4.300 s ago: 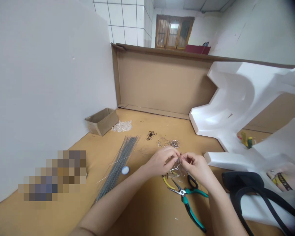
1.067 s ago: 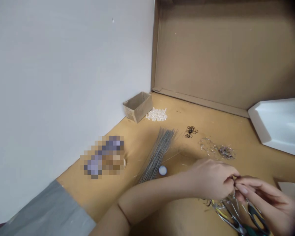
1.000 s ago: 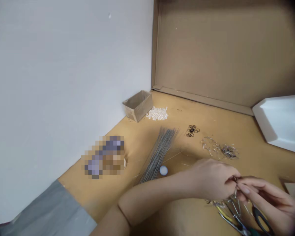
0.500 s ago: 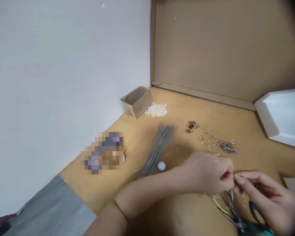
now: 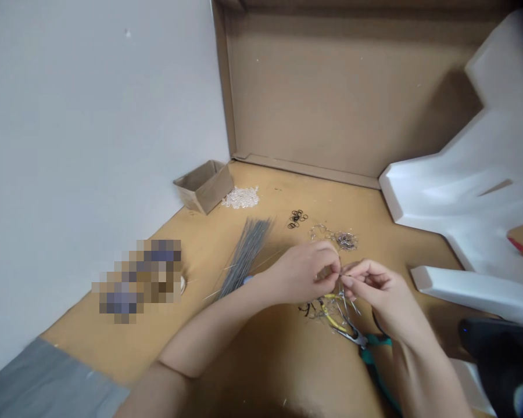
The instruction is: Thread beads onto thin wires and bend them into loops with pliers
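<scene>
My left hand [image 5: 309, 271] is closed in a pinch, its fingertips meeting those of my right hand [image 5: 370, 283]. My right hand also pinches; what lies between the fingertips is too small to make out. Thin metal pieces show just below them. Under the hands lie pliers with green handles [image 5: 375, 363] and a yellow-handled tool [image 5: 329, 310]. A bundle of thin grey wires [image 5: 246, 255] lies to the left, partly behind my left forearm. Beyond the hands are a small heap of metal pieces [image 5: 346, 240] and black rings [image 5: 295, 219].
A small open cardboard box [image 5: 209, 188] stands by the wall, beside a pile of clear little pieces [image 5: 243, 197]. White foam packaging [image 5: 436, 191] stands at the right. A black object [image 5: 501, 354] sits at the lower right. A blurred-out item lies at the left.
The view has shifted to the right, so more of the white foam and the black object show. Both hands remain together in a pinch and appear further left in the picture.
</scene>
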Demonstrator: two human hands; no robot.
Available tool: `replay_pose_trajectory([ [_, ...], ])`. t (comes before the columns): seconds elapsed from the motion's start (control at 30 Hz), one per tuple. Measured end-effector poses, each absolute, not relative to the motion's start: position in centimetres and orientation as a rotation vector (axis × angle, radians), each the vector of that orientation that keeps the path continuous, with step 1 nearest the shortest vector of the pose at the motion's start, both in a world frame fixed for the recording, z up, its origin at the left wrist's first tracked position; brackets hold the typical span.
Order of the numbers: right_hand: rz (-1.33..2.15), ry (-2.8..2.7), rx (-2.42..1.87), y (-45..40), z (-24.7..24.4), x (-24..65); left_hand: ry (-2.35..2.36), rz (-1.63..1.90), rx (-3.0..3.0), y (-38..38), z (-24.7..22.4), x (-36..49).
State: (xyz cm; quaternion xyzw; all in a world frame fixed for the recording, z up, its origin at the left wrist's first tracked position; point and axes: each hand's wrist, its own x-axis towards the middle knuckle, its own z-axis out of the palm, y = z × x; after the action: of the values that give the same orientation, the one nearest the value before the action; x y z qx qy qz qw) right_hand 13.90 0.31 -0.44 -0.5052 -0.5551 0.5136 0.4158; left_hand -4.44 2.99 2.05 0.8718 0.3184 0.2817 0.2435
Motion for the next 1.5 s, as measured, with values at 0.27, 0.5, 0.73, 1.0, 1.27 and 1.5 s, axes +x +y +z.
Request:
replay_pose_trajectory([
  [0.27, 1.124, -1.45, -1.147, 0.2, -0.4, 13.9, 0.84, 0.7, 1.999, 1.9, 2.4, -3.7],
  [0.5, 0.568, -1.756, -1.264, -0.3, -0.3, 13.3, 0.938, 0.752, 1.967, 2.0, 1.7, -3.3],
  [0.73, -0.048, -1.765, -1.221, -0.6, -1.3, 12.9, 0.975, 0.815, 1.916, 1.4, 1.7, -2.5],
  [1.0, -0.02, -1.718, -1.117, -0.6, -1.9, 13.3, 0.967, 0.895, 1.703, 1.6, 0.9, -2.0],
  [1.27, 0.57, -1.41, -1.14, -0.7, -2.1, 13.0, 0.921, 0.862, 1.593, 2.3, 0.2, -2.3],
  [1.5, 1.063, -1.169, -0.974, 0.1, -2.1, 13.8, 0.685, 0.727, 1.251, 3.4, 0.0, -2.4],
])
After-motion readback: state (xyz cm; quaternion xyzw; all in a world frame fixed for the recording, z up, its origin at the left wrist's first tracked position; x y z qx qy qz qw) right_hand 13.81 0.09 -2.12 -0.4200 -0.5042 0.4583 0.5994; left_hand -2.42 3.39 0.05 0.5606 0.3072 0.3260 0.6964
